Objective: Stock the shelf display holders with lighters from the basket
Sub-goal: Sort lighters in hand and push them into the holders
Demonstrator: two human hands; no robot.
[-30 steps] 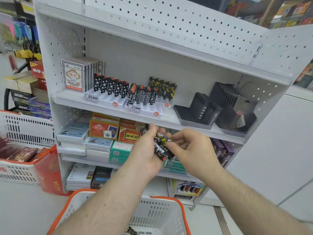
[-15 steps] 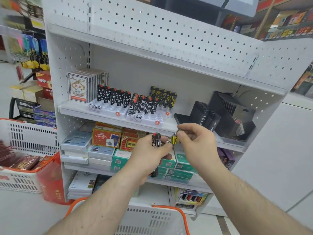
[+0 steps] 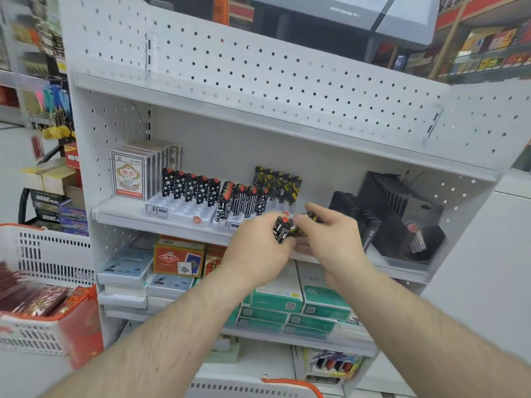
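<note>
Lighters [image 3: 280, 232]: small bunch gripped in left hand [image 3: 258, 248], just below the white holder [image 3: 250, 222]. Right hand [image 3: 330, 234] pinches one yellow-black lighter [image 3: 311, 216] at 2 o'clock of the bunch. Best seat it upright w/ matching row [image 3: 277, 183], 12 o'clock.

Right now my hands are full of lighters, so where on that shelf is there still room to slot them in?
The white tray has bare slots in front of the star lighters. The low black tray at right looks mostly unfilled. Crowded: the middle tray's striped lighters and the yellow-black ones behind.
</note>
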